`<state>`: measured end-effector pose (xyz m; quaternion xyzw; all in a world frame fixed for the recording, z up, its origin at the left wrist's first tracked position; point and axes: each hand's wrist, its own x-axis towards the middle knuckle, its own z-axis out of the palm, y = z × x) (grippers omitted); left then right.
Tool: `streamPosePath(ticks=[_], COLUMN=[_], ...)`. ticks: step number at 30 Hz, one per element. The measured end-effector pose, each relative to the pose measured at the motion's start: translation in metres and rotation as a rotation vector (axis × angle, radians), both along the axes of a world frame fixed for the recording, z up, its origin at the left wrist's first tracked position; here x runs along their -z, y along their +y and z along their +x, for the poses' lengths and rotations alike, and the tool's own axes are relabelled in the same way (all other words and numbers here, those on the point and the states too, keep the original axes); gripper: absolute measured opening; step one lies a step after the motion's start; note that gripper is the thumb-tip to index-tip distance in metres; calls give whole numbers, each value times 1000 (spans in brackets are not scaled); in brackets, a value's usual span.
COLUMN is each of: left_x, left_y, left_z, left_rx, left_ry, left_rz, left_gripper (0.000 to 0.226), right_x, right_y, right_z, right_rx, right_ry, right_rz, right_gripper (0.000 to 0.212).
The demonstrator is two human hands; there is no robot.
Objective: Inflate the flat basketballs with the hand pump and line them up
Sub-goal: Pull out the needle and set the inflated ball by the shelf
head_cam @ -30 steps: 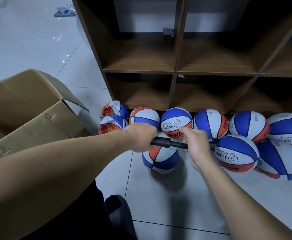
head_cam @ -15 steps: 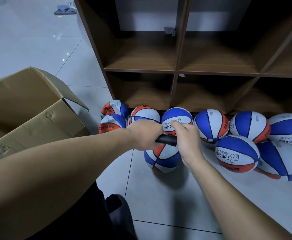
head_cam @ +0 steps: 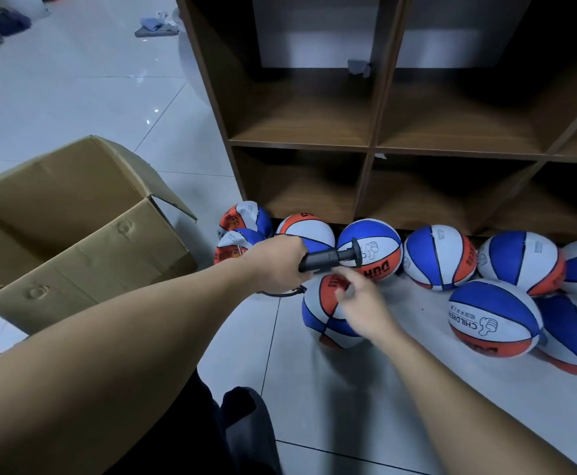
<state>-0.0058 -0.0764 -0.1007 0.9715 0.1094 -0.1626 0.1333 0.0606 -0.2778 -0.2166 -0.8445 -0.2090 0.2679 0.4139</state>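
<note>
A dark wooden cubby shelf (head_cam: 400, 145) fills the upper right, standing on pale floor tiles (head_cam: 74, 90). An open cardboard box (head_cam: 85, 234) sits to the left. Along the foot of the shelf lies a row of red, white and blue basketballs (head_cam: 439, 257), with more in front at the right, some of them slack and creased. One basketball (head_cam: 321, 313) rests alone on the tiles, nearer the person, under both hands. The left hand (head_cam: 277, 265) grips the barrel of a black hand pump (head_cam: 328, 259), fingers curled round it, held level just above that ball. Half a second ago the right hand clasped the pump's handle; now it has let go, and the handle stands bare. The right hand (head_cam: 362, 303) is blurred, fingers loosely bent over the ball, holding nothing.
</note>
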Motion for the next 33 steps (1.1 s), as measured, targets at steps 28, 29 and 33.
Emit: streamPosePath(ticks=[28, 29, 33], left_x=[116, 120, 118], left_y=[-77, -80, -82], left_z=[-1, -2, -2], left_rx=[-521, -531, -455], left_ry=[136, 121, 108], left_rz=[-616, -609, -564], left_gripper=[41, 43, 43], right_x=[3, 3, 2], right_y=[-70, -72, -76], right_z=[-32, -33, -33], right_rx=[-269, -261, -223], right_ry=[-248, -243, -201], right_rz=[-456, -449, -437], right_gripper=[120, 120, 128])
